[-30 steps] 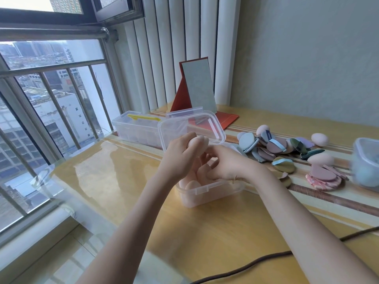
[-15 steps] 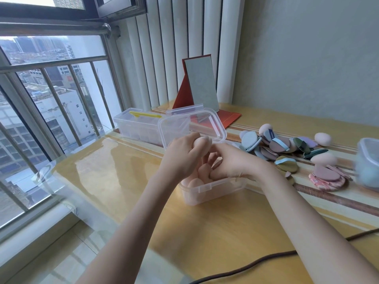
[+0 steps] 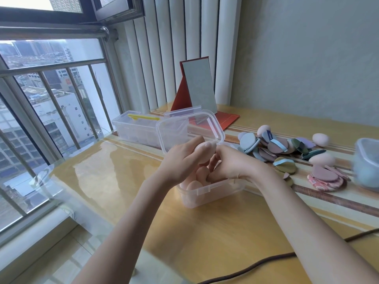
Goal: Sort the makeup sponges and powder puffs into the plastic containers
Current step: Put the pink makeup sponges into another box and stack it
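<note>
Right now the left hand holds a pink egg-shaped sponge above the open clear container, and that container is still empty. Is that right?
Not quite. The head view shows the left hand holding the pink egg-shaped sponge above the open clear container, but that container is not empty: several pink sponges already lie inside it, where the right hand reaches in.

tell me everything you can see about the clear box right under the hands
The clear box is a small see-through plastic tub standing upright on the yellow table, its hinged lid tipped open behind it, a latch tab on the front rim. Peach sponges lie inside. The right hand reaches into it; the left hand holds a sponge above it.
</note>
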`<control>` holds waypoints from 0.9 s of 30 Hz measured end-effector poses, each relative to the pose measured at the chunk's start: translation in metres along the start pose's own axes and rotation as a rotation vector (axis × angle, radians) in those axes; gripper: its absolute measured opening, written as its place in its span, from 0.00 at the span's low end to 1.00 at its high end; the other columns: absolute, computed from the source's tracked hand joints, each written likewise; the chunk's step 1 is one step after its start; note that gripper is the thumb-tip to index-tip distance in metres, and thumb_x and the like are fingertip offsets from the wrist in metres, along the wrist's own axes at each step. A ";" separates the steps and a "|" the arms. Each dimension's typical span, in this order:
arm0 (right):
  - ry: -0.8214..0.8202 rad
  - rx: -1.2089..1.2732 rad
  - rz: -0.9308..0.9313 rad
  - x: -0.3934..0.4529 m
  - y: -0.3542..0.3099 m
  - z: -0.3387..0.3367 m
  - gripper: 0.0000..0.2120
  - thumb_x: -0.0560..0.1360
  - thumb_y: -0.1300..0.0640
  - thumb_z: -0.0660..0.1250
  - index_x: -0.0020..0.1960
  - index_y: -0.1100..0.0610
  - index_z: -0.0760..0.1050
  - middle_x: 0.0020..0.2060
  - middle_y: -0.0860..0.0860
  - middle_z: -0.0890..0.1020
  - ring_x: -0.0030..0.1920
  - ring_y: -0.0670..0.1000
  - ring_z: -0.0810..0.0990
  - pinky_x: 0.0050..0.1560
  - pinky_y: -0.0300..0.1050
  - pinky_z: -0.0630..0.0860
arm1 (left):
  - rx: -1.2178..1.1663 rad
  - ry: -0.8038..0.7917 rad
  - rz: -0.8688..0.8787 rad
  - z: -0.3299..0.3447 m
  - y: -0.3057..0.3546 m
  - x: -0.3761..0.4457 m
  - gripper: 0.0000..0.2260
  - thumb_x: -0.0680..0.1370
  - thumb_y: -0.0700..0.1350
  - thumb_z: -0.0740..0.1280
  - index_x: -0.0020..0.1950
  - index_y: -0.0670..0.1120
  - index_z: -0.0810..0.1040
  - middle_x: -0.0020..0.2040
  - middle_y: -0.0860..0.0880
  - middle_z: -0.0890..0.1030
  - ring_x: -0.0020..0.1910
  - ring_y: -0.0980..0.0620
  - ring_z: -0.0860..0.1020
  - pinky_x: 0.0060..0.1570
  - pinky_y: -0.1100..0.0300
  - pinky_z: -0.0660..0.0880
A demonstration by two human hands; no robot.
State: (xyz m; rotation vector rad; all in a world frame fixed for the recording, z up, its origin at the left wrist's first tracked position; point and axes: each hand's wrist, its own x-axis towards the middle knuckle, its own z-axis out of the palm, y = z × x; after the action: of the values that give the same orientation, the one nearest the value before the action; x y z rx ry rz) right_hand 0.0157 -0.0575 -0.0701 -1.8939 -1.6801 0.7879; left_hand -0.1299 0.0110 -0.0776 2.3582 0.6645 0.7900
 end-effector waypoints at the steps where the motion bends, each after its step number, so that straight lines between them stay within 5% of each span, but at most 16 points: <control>1: -0.008 0.021 0.000 -0.001 0.000 -0.001 0.14 0.64 0.63 0.70 0.46 0.48 0.76 0.37 0.48 0.80 0.32 0.40 0.78 0.29 0.31 0.72 | 0.007 -0.002 -0.006 0.000 0.000 0.000 0.23 0.74 0.64 0.51 0.44 0.47 0.72 0.37 0.53 0.76 0.40 0.51 0.75 0.42 0.53 0.70; 8: 0.000 0.015 -0.004 -0.002 -0.004 -0.002 0.19 0.65 0.65 0.71 0.54 0.52 0.75 0.45 0.54 0.82 0.48 0.54 0.82 0.47 0.48 0.81 | 0.024 -0.120 -0.064 -0.002 0.000 -0.002 0.20 0.70 0.66 0.55 0.46 0.50 0.70 0.43 0.50 0.78 0.47 0.47 0.73 0.47 0.51 0.68; 10: -0.001 0.071 0.025 -0.003 -0.003 -0.003 0.23 0.65 0.66 0.73 0.56 0.52 0.74 0.48 0.53 0.82 0.50 0.54 0.82 0.52 0.55 0.80 | 0.109 -0.145 -0.093 0.000 -0.001 -0.002 0.16 0.72 0.62 0.61 0.49 0.51 0.68 0.44 0.52 0.76 0.49 0.48 0.68 0.48 0.54 0.60; 17: -0.080 0.192 0.051 -0.011 -0.002 -0.009 0.24 0.68 0.69 0.68 0.61 0.52 0.71 0.48 0.54 0.81 0.50 0.52 0.82 0.55 0.51 0.80 | 0.237 -0.169 -0.047 0.003 -0.005 -0.001 0.16 0.73 0.53 0.69 0.54 0.52 0.66 0.47 0.55 0.73 0.41 0.79 0.60 0.41 0.58 0.51; 21: -0.151 0.253 0.061 -0.016 -0.006 -0.014 0.22 0.70 0.69 0.67 0.61 0.54 0.70 0.49 0.56 0.80 0.46 0.49 0.82 0.50 0.41 0.79 | 0.334 -0.168 -0.010 0.002 -0.004 0.001 0.20 0.68 0.54 0.72 0.54 0.52 0.66 0.48 0.59 0.73 0.44 0.57 0.65 0.44 0.61 0.51; 24: -0.186 0.428 0.088 -0.020 -0.007 -0.019 0.19 0.73 0.66 0.68 0.62 0.54 0.73 0.54 0.61 0.80 0.51 0.54 0.84 0.56 0.46 0.80 | 0.338 -0.148 0.026 0.002 -0.005 0.001 0.21 0.68 0.56 0.72 0.53 0.52 0.65 0.46 0.60 0.73 0.44 0.56 0.67 0.47 0.63 0.52; 27: -0.171 0.552 0.109 -0.020 -0.008 -0.020 0.18 0.73 0.59 0.73 0.61 0.55 0.74 0.55 0.58 0.81 0.50 0.52 0.84 0.51 0.45 0.81 | 0.316 -0.150 0.033 0.003 -0.005 0.001 0.20 0.68 0.56 0.72 0.50 0.53 0.64 0.42 0.62 0.73 0.44 0.55 0.69 0.50 0.62 0.54</control>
State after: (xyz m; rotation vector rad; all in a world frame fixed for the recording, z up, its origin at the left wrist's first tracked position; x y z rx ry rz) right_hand 0.0228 -0.0757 -0.0484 -1.5670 -1.2749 1.3313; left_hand -0.1287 0.0149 -0.0823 2.6878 0.7326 0.5451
